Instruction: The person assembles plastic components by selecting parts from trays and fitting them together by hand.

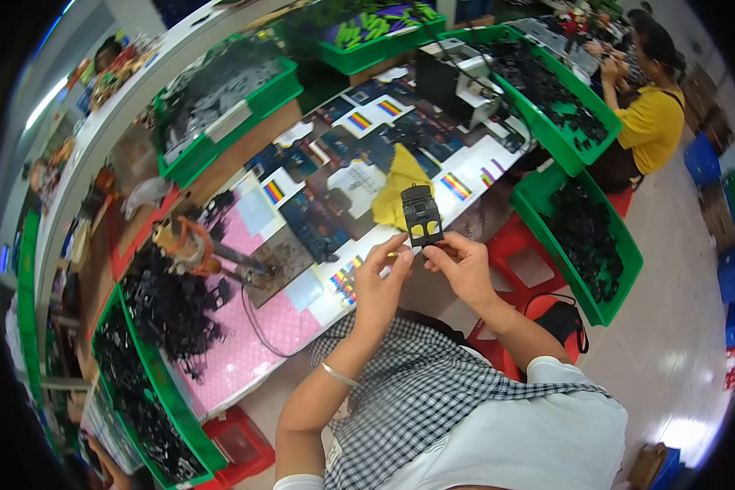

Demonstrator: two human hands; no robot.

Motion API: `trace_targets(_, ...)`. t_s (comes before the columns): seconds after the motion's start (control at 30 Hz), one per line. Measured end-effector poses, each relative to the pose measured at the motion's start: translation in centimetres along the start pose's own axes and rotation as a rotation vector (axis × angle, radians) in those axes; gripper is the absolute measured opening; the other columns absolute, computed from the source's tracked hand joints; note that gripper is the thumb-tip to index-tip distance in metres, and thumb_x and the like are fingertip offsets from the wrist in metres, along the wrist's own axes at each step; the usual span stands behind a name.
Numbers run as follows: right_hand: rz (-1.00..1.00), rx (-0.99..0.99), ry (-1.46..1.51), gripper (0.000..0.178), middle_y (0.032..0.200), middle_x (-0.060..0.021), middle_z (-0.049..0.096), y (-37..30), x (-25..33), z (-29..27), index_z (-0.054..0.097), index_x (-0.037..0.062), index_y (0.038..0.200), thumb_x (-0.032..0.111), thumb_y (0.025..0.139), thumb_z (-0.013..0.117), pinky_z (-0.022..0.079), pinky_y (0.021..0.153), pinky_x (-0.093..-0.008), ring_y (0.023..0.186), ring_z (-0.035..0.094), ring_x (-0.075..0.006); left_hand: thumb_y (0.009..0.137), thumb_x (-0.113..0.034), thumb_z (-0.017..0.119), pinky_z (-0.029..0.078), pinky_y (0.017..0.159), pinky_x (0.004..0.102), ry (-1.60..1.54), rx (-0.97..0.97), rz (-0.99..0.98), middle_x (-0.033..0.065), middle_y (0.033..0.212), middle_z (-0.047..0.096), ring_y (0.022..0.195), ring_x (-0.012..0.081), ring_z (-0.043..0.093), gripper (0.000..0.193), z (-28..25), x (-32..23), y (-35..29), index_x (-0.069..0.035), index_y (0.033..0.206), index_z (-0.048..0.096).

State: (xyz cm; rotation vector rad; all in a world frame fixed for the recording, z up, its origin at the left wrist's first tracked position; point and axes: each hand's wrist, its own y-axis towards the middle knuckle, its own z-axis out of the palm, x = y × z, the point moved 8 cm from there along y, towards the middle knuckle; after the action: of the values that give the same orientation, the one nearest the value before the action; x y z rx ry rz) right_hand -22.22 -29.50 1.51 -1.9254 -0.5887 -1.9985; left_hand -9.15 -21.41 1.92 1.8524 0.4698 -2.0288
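Observation:
In front of my body, over the table's near edge, a black plastic part (421,214) with an open frame is held up, tilted away from me. My right hand (464,265) is closed, thumb and fingers pinching the part's lower end. My left hand (381,273) is closed in a pinch at the part's lower left corner; what lies between those fingertips is too small to make out. A yellow cloth (402,184) lies on the table just behind the part.
Green bins of black parts stand at the right (584,241), far right (547,90) and left (151,400). Loose black parts (167,310) are heaped on pink bubble wrap (257,327), beside a clamp-like tool (196,245). A red stool (523,261) is near my right arm. A co-worker (653,114) sits at far right.

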Motion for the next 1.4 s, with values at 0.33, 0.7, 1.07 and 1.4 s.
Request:
trace_targets(0.33, -0.041, -0.259, -0.068, 0.020, 0.073, -0.0049, 0.064, 1.5, -0.1, -8.7, 0.062, -0.0044, 0.092, 0.013, 0.082, 0.067, 0.046, 0.055, -0.0218, 0.061, 0.059, -0.0087, 0.085, -0.013, 0.062, 0.050, 0.063, 0.0287, 0.411, 0.455, -0.075, 0.0101, 0.088, 0.065, 0.072, 0.0177, 0.063, 0.027, 3.4, 13.1, -4.4, 0.000, 0.109, 0.060)
trace_targets(0.7, -0.312, -0.663, -0.097, 0.024, 0.079, -0.0041, 0.062, 14.2, 10.2, -27.4, 0.062, 0.0001, 0.085, 0.024, 0.088, 0.061, 0.048, 0.054, -0.0210, 0.061, 0.057, -0.0089, 0.086, -0.027, 0.054, 0.047, 0.082, 0.0415, 0.997, 0.460, -0.084, 0.0165, 0.097, 0.064, 0.098, 0.0324, 0.059, 0.027, -1.2, 23.9, 0.4, -0.008, 0.103, 0.062)
trace_targets(1.07, 0.141, -0.937, 0.588, 0.015, 0.068, -0.0053, 0.059, 26.9, -6.0, -46.5, 0.057, 0.0037, 0.081, 0.015, 0.090, 0.057, 0.051, 0.049, -0.0268, 0.056, 0.058, -0.0157, 0.072, -0.039, 0.069, 0.046, 0.087, 0.0370, 0.800, 0.316, -0.400, 0.0136, 0.097, 0.065, 0.097, 0.0264, 0.061, 0.041, -2.7, 27.3, 1.8, -0.007, 0.097, 0.064)
trace_targets(1.4, 0.014, -1.049, 0.224, 0.012, 0.076, -0.0087, 0.062, 25.7, -6.4, -47.3, 0.060, -0.0011, 0.087, 0.011, 0.087, 0.060, 0.051, 0.046, -0.0237, 0.060, 0.063, -0.0169, 0.075, -0.021, 0.069, 0.050, 0.064, 0.0353, 0.919, 0.088, -0.205, 0.0108, 0.080, 0.062, 0.070, 0.0228, 0.061, 0.020, -6.1, 35.8, 4.7, -0.007, 0.083, 0.057)
